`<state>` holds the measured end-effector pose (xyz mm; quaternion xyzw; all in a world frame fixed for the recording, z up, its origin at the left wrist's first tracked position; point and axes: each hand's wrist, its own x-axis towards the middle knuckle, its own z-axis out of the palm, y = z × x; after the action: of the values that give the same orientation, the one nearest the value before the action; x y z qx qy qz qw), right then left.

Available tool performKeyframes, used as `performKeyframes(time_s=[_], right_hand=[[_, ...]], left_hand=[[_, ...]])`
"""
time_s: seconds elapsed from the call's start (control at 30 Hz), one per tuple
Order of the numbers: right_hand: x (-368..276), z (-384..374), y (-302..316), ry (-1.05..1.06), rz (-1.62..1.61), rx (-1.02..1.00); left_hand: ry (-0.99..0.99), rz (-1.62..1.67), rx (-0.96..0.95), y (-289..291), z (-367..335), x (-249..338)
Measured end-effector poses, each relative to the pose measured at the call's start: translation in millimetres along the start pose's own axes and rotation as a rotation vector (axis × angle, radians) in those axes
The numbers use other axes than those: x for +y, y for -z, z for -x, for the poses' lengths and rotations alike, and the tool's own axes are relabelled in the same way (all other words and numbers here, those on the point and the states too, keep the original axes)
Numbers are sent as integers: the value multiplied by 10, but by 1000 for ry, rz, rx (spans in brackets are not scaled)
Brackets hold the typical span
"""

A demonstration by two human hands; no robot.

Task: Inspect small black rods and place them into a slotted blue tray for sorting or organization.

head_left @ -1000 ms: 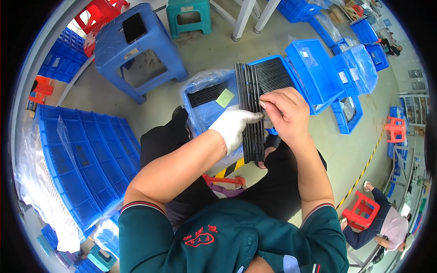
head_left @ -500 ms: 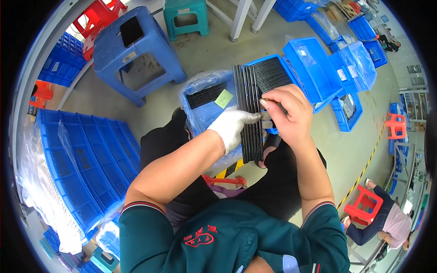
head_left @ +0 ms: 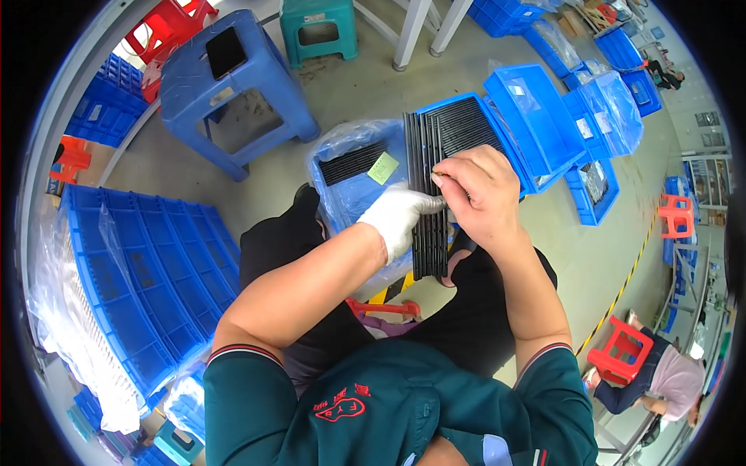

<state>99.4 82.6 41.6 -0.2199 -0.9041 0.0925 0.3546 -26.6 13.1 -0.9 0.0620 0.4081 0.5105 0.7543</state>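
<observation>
Presently, one rod bundle [head_left: 425, 155] is clasped by the closed left hand [head_left: 395, 219]; right hand [head_left: 483, 193] fingers are pinched, contents indeterminable. Two bins [head_left: 350, 200] are stocked with rods [head_left: 466, 123].

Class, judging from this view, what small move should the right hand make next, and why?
Perhaps settle the right hand on the black rods: its fingertips sit close together over them, while the gloved left hand grips the rods. Whether the fingertips already touch is unclear.
</observation>
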Motion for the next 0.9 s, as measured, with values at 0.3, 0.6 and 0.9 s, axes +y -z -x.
performKeyframes(time_s=[0.3,0.6,0.9], right_hand=[[22,8,14,25,134,-61],[-23,-19,143,-121,-172,74],[55,38,134,-242,-234,105]], left_hand=[[5,88,-113,53,-9,16],[94,170,-318,-42,128,179],[98,147,-340,-17,83,136]])
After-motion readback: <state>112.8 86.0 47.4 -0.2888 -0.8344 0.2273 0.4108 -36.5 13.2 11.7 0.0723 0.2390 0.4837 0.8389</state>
